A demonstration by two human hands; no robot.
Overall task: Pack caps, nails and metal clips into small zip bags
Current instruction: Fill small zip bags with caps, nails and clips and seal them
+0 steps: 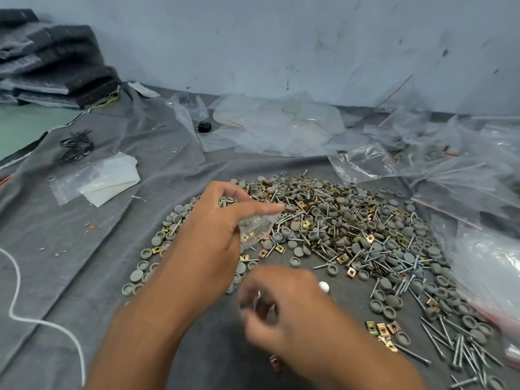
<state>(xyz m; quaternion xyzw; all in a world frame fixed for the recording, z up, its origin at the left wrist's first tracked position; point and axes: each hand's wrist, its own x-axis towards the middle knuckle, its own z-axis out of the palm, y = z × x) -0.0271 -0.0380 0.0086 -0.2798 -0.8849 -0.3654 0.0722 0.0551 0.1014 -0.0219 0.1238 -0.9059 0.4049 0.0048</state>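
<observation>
1. I see even, diffuse light, moderately bright, cool grey cast; source not visible.
2. Shadows soft and faint, only a weak one under my right hand (284,313).
3. Glare on the plastic bags (475,175) at right; white highlights wash out detail.
4. Right hand motion-blurred, fingers smeared; left hand (222,220) sharper.
5. Wide-angle bending at the edges; the wall (281,38) base curves.
6. Nails (461,353) at lower right soften toward the corner.

We note a scuffed pale blue-grey wall (281,38) behind a wrinkled grey cloth (70,249) covering the surface. Folded dark fabric (53,60) is stacked at far left; lighting is even.
</observation>
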